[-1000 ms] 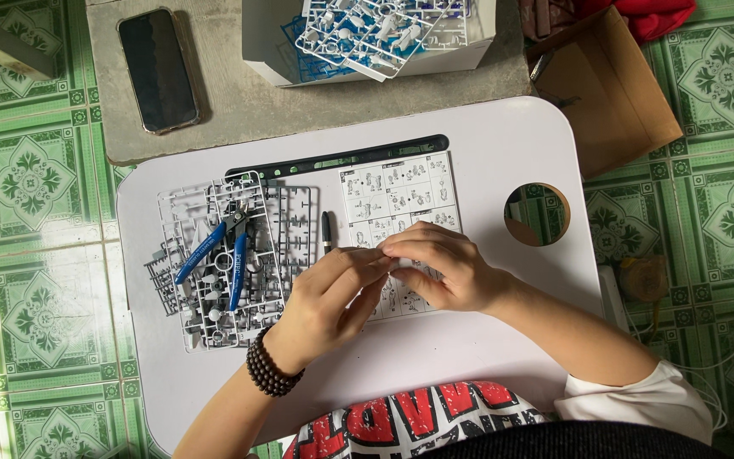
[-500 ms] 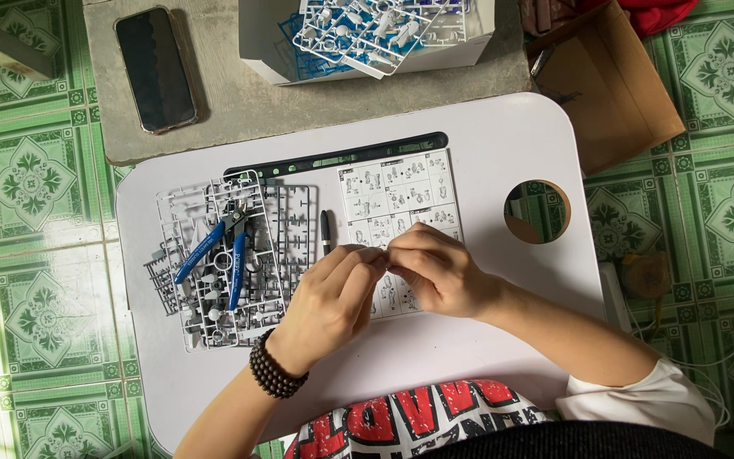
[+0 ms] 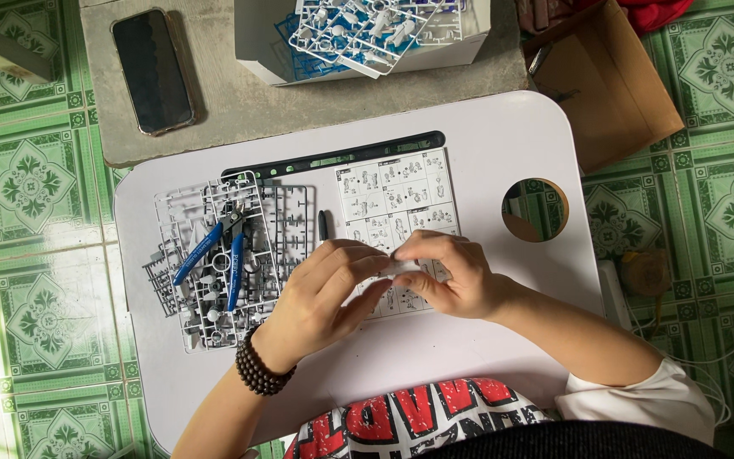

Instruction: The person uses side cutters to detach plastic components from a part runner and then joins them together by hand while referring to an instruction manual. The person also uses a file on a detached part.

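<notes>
1. The left hand (image 3: 326, 293) and the right hand (image 3: 452, 276) meet over the lower part of the instruction sheet (image 3: 397, 200), which lies flat near the middle of the white counter (image 3: 486, 153).
2. Between the two hands sits a small white plastic part (image 3: 401, 267); the fingertips of both hands close on it, so each grip is narrow and pinched on that part. The part's exact shape is too small to tell.
3. The left wrist wears a dark beaded bracelet (image 3: 258, 370).
4. Left of the instruction sheet lie several grey and white model-kit frames (image 3: 286, 221), overlapping one another on the counter.
5. A pair of blue-handled nippers (image 3: 214, 251) rests on top of those frames, well to the left of the instruction sheet, touched by neither hand.
6. Just beside the sheet's left edge lies a short dark pen-like tool (image 3: 324, 225), close above the left hand.
7. Along the sheet's top edge runs a dark slot (image 3: 333, 157) set into the counter.
8. Right of the sheet, a round hole (image 3: 535, 209) opens through the counter.
9. Beyond the sheet, off the counter, a grey slab (image 3: 239, 102) carries a dark phone (image 3: 152, 70) and an open white box (image 3: 367, 42) holding more white and blue kit frames.
10. A brown cardboard piece (image 3: 613, 85) lies on the green patterned tile floor (image 3: 27, 187), to the upper right of the sheet.
</notes>
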